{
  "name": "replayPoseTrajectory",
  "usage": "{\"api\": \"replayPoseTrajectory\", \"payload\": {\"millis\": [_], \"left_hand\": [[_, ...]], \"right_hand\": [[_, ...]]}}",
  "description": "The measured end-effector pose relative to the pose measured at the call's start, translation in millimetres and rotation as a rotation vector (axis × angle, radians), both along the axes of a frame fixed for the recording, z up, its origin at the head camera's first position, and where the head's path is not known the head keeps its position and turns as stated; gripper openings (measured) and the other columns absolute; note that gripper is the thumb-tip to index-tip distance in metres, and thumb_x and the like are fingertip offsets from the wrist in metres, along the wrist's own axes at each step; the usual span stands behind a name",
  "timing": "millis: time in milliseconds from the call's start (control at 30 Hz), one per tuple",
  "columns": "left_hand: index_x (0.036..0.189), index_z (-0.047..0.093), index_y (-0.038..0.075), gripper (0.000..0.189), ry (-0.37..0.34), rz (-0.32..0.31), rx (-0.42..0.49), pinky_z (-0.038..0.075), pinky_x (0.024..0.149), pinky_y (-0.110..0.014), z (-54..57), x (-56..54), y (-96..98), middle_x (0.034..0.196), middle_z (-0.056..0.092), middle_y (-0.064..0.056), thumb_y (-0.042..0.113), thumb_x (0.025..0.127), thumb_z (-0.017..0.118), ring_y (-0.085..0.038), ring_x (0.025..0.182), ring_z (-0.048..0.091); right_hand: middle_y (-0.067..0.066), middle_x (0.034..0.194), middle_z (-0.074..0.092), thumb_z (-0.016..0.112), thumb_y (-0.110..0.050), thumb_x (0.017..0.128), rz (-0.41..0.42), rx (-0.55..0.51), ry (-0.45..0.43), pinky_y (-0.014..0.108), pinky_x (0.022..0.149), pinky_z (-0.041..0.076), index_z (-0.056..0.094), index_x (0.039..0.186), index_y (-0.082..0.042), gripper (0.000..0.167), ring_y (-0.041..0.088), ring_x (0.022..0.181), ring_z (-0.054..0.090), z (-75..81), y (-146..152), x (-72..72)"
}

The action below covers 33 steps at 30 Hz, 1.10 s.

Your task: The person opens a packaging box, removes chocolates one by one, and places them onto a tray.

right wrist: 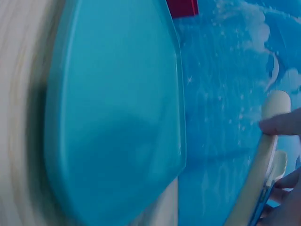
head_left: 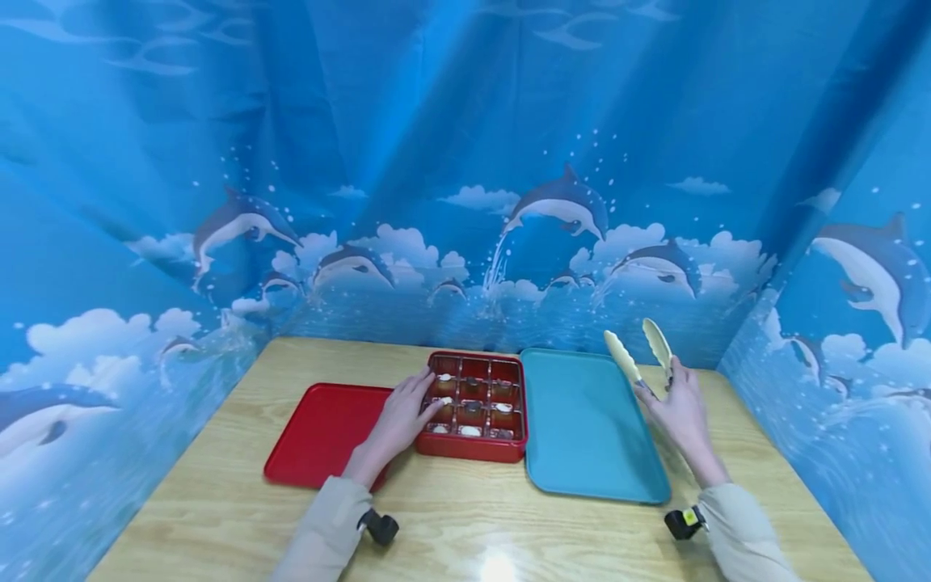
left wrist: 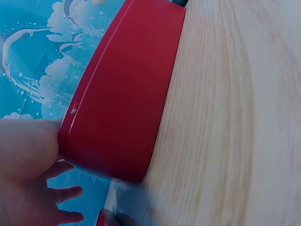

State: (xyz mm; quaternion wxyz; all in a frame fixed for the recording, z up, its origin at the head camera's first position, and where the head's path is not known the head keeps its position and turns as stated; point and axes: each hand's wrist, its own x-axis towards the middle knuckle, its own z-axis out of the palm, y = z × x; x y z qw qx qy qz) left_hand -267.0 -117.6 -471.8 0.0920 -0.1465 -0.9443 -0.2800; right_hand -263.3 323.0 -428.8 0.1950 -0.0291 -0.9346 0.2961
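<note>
A red box (head_left: 471, 449) with clear-walled compartments stands in the middle of the table, small dark and white pieces lying in them. My left hand (head_left: 396, 416) rests at the box's left rim, thumb reaching over the near left compartment. In the left wrist view its fingers are extended beside the box's red wall (left wrist: 117, 94). To the right, over the far right edge of the blue tray (head_left: 589, 428), my right hand (head_left: 682, 411) holds a pair of tongs (head_left: 621, 357). Their cream scalloped tips point away from me and stand apart.
A flat red tray or lid (head_left: 320, 436) lies left of the box, partly under my left forearm. The blue tray sits right beside the box. A blue dolphin-print curtain (head_left: 465, 178) hangs behind and around the wooden table (head_left: 451, 517).
</note>
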Motion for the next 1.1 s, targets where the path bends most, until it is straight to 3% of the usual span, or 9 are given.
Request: {"api": "replayPoseTrajectory", "payload": {"millis": [233,400,567,733,933,1100], "left_hand": [[0.151,0.045,0.000,0.062,0.002,0.015,0.002,0.032,0.116,-0.058,-1.5,-0.1,0.8,0.157,0.041,-0.021,0.029,0.100,0.066,-0.044,0.144,0.037],[0.151,0.045,0.000,0.062,-0.004,0.021,0.004,0.032,0.116,-0.058,-1.9,1.0,0.7,0.157,0.041,-0.020,0.029,0.100,0.066,-0.044,0.144,0.037],[0.151,0.044,0.001,0.064,-0.015,0.027,-0.002,0.032,0.116,-0.057,-3.3,0.1,0.6,0.159,0.039,-0.019,0.031,0.100,0.065,-0.043,0.144,0.037],[0.152,0.044,0.001,0.063,-0.015,0.032,0.007,0.032,0.117,-0.057,-2.7,-1.0,1.0,0.158,0.040,-0.020,0.030,0.100,0.065,-0.042,0.144,0.037],[0.151,0.044,0.000,0.062,-0.004,0.016,-0.008,0.031,0.117,-0.058,-2.2,0.0,1.3,0.158,0.040,-0.020,0.030,0.100,0.064,-0.043,0.143,0.038],[0.151,0.044,0.000,0.062,-0.002,0.023,-0.015,0.029,0.118,-0.058,-1.0,1.0,2.3,0.159,0.039,-0.020,0.031,0.101,0.064,-0.044,0.144,0.037]], "right_hand": [[0.036,0.140,0.041,0.055,-0.021,0.104,0.108,0.019,0.111,0.066,0.099,0.038,0.027,0.154,0.011,0.065,0.054,0.120,0.049,1.7,-31,-4.4],[0.033,0.132,0.051,0.043,-0.029,0.109,0.134,0.051,0.134,0.063,0.087,0.045,0.037,0.151,0.009,0.058,0.051,0.108,0.056,0.6,-53,-11.3],[0.030,0.123,0.056,0.039,-0.042,0.110,0.152,0.070,0.097,0.056,0.078,0.047,0.043,0.149,0.007,0.063,0.041,0.093,0.058,4.8,-74,-17.3],[0.026,0.125,0.057,0.047,-0.052,0.105,0.198,0.141,0.076,0.054,0.076,0.050,0.043,0.151,0.002,0.071,0.038,0.096,0.060,11.1,-94,-22.1],[0.023,0.124,0.059,0.065,-0.042,0.098,0.267,0.272,0.207,0.053,0.081,0.049,0.046,0.148,0.000,0.068,0.039,0.098,0.058,13.8,-114,-29.7],[0.023,0.127,0.058,0.071,-0.039,0.094,0.316,0.389,0.293,0.054,0.087,0.047,0.047,0.146,0.001,0.070,0.041,0.106,0.055,18.9,-130,-36.9]]}}
